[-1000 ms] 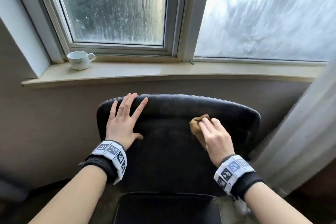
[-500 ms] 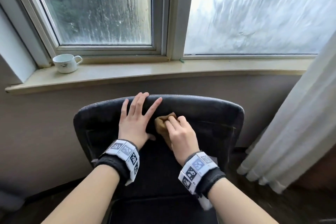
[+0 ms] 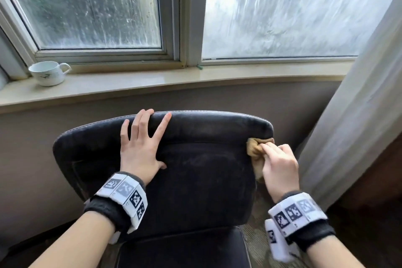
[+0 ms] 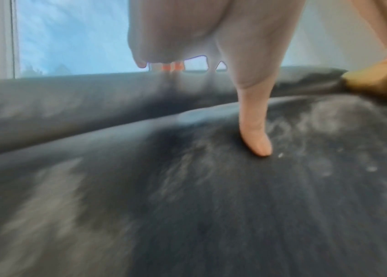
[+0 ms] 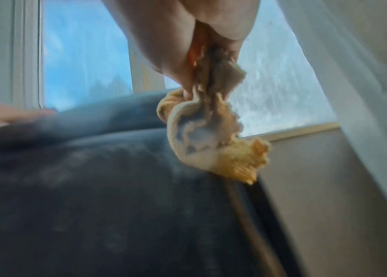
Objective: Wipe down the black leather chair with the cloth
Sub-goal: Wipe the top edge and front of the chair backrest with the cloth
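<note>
The black leather chair [image 3: 202, 172] stands in front of me, its backrest facing me below the window; dusty grey smears show on the leather [image 4: 187, 187]. My left hand [image 3: 141, 148] lies flat on the upper backrest with fingers spread, the thumb [image 4: 256, 135] pressing the leather. My right hand [image 3: 279, 163] grips a bunched tan cloth [image 3: 256, 148] against the backrest's upper right edge. In the right wrist view the cloth [image 5: 211, 135] hangs crumpled from my fingers at the chair's right side [image 5: 116, 196].
A white cup [image 3: 49, 73] sits at the left end of the window sill [image 3: 195, 78] behind the chair. A pale curtain [image 3: 359, 104] hangs close to the chair's right side. The chair's seat [image 3: 180, 250] is below the backrest.
My right hand has swept the cloth from the middle of the backrest, beside my left hand, out to its upper right edge. My left hand stays flat on the backrest.
</note>
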{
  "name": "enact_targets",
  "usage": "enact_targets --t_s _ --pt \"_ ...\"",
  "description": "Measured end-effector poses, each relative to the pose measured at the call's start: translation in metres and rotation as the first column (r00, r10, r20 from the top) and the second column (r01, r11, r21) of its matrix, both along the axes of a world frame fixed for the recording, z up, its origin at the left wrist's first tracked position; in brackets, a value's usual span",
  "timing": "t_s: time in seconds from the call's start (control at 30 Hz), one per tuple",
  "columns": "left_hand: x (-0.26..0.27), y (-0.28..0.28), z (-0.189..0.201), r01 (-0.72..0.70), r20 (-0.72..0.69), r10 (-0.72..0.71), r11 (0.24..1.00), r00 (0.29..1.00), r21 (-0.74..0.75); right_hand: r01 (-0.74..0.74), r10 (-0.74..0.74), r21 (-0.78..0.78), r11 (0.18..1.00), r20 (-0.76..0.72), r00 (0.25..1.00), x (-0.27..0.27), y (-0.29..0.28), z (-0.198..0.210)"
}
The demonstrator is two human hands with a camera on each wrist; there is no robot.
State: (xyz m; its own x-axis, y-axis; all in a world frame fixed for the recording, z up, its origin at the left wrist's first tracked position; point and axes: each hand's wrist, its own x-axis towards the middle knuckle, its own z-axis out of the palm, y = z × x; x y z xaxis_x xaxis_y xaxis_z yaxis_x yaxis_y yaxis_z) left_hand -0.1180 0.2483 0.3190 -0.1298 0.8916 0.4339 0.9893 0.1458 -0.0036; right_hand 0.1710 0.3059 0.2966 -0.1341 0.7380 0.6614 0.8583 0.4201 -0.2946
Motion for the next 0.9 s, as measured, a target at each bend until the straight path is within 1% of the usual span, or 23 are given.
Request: enact_targets --t_s 0.03,0.1,0.13,0.17,0.27,0.33,0.4,0.47,0.5,0.57,0.63,0.7,0.77,0.83,0.9 --pt "0.008 0.0 0.001 0.038 -0.004 -0.038 0.999 0.999 0.016 -0.045 0.047 0.038 0.998 -0.041 0.998 -0.015 -0.003 0.003" --pt "0.029 0.005 -0.002 0.154 -0.044 -0.155 0.988 0.987 -0.031 -0.138 0.14 0.059 0.989 -0.037 0.989 -0.048 -0.006 -0.002" --pt "0.036 0.009 -0.004 0.184 -0.063 -0.188 0.981 0.98 -0.065 -0.16 0.162 0.056 0.985 -0.026 0.986 -0.059 -0.005 -0.008" --pt "0.04 0.013 -0.006 0.186 -0.073 -0.193 0.979 0.979 -0.089 -0.159 0.161 0.049 0.986 -0.022 0.987 -0.063 0.0 -0.012" --pt "0.036 0.022 -0.009 0.153 -0.067 -0.165 0.976 0.984 -0.155 -0.131 0.13 0.018 0.991 0.038 0.991 -0.042 0.014 -0.024" --pt "0.033 0.023 -0.009 0.157 -0.056 -0.168 0.975 0.984 -0.157 -0.098 0.098 0.003 0.995 0.066 0.993 -0.02 0.02 -0.028" --pt "0.034 0.022 -0.009 0.157 -0.054 -0.167 0.975 0.984 -0.158 -0.056 0.058 -0.03 0.998 0.058 0.997 -0.004 0.022 -0.024" --pt "0.035 0.02 -0.01 0.154 -0.043 -0.162 0.977 0.986 -0.146 -0.024 0.024 -0.024 0.999 0.019 1.0 0.002 0.019 -0.012" --pt "0.035 0.018 -0.011 0.153 -0.034 -0.159 0.979 0.987 -0.136 -0.034 0.034 -0.001 0.999 -0.01 0.999 -0.003 0.014 -0.005" --pt "0.035 0.014 -0.011 0.153 -0.028 -0.158 0.981 0.987 -0.119 -0.103 0.105 0.043 0.994 -0.049 0.993 -0.031 0.004 0.007" --pt "0.033 0.012 -0.012 0.167 -0.041 -0.172 0.979 0.984 -0.116 -0.187 0.187 0.027 0.982 -0.011 0.982 -0.067 -0.005 0.006" --pt "0.024 0.011 -0.012 0.174 -0.057 -0.18 0.98 0.982 -0.098 -0.22 0.22 0.017 0.975 0.03 0.975 -0.086 -0.002 -0.002" --pt "0.011 0.005 -0.01 0.172 -0.087 -0.182 0.978 0.979 -0.116 -0.214 0.214 0.008 0.977 0.039 0.976 -0.074 0.007 -0.009" --pt "-0.006 -0.006 -0.011 0.157 -0.106 -0.171 0.979 0.98 -0.126 -0.151 0.15 0.025 0.988 0.041 0.988 -0.047 0.013 -0.011" --pt "-0.021 -0.023 -0.011 0.123 -0.096 -0.138 0.982 0.986 -0.146 -0.098 0.098 -0.013 0.995 0.051 0.994 -0.024 0.013 -0.009"
